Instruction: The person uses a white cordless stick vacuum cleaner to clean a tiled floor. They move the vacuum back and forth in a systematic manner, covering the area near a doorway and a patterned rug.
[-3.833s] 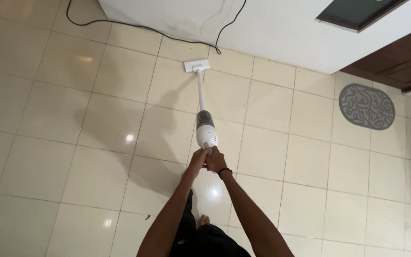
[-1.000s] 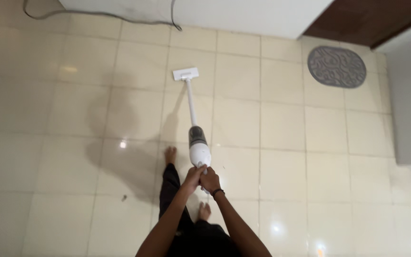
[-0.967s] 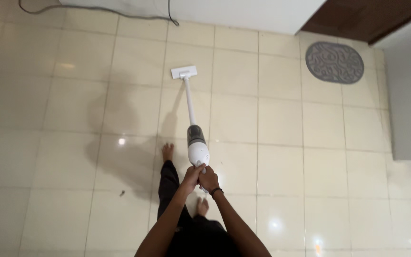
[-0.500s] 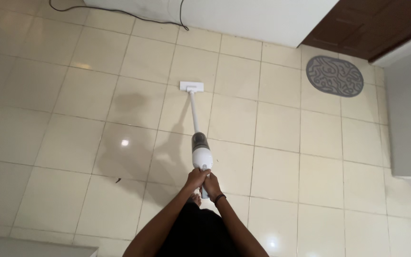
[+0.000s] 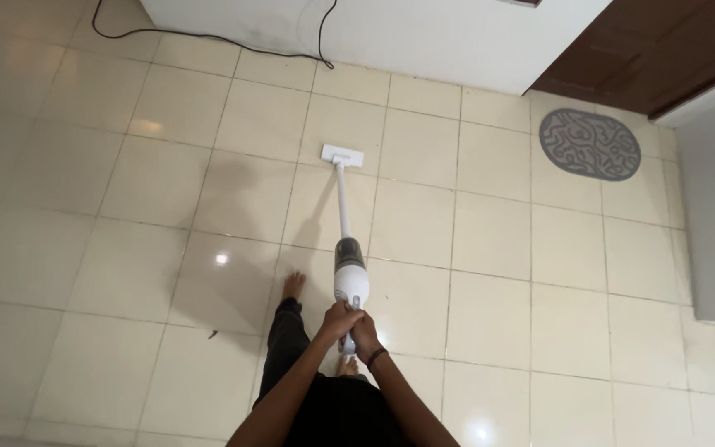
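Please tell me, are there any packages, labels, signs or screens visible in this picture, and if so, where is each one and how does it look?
None can be made out: no package, label, sign or screen shows.
The only patterned thing is an oval grey mat with pale winding lines, on the tiled floor at upper right.

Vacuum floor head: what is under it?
The white floor head lies flat on a cream floor tile, beside a grout line. Anything directly beneath it is covered. Both hands grip the handle.
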